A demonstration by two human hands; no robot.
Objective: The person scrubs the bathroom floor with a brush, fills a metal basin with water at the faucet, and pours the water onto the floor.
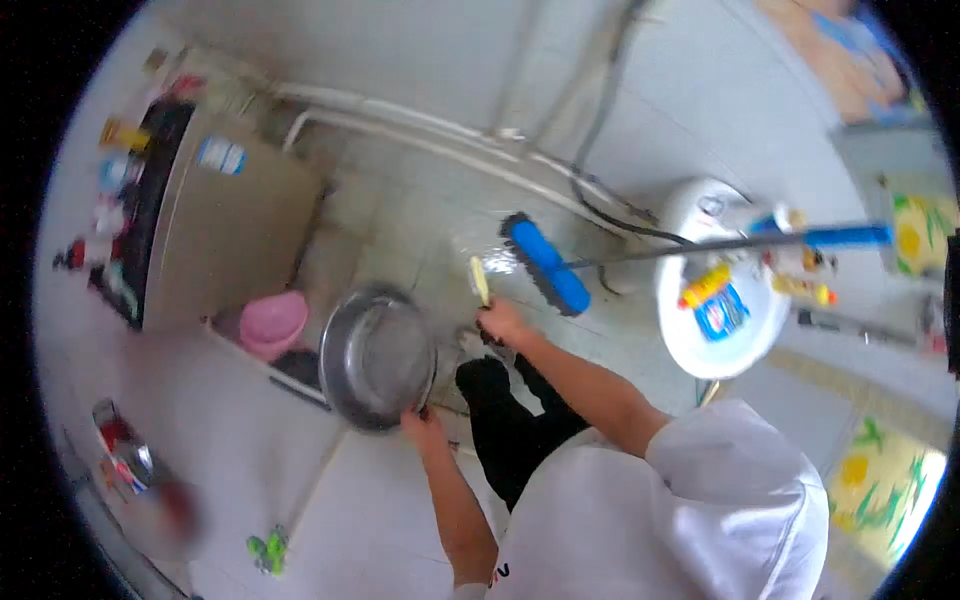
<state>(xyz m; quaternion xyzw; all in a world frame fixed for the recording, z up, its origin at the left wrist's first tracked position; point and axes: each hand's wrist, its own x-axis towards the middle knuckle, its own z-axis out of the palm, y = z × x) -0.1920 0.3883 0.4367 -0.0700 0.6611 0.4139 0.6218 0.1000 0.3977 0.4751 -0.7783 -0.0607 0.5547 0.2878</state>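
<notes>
My left hand (425, 425) is closed on the rim of a large metal basin (345, 345), which is tilted so that I look into it. The inside of the basin looks wet or dull grey. In my right hand (503, 325) is a small pale-yellow brush (479, 280), its far end pointing away from me over the wet floor; its exact shape is blurred. Just beyond that hand, a blue floor brush (545, 265) with dark bristles lies head-down on the tiles, its long pole reaching across to the sink.
A white sink (690, 335) on the right holds a yellow bottle (706, 288) and a blue packet (722, 313). Left of the basin sit a pink bowl (273, 320) and a beige cabinet or appliance (235, 220). Pipes (440, 145) run along the wall.
</notes>
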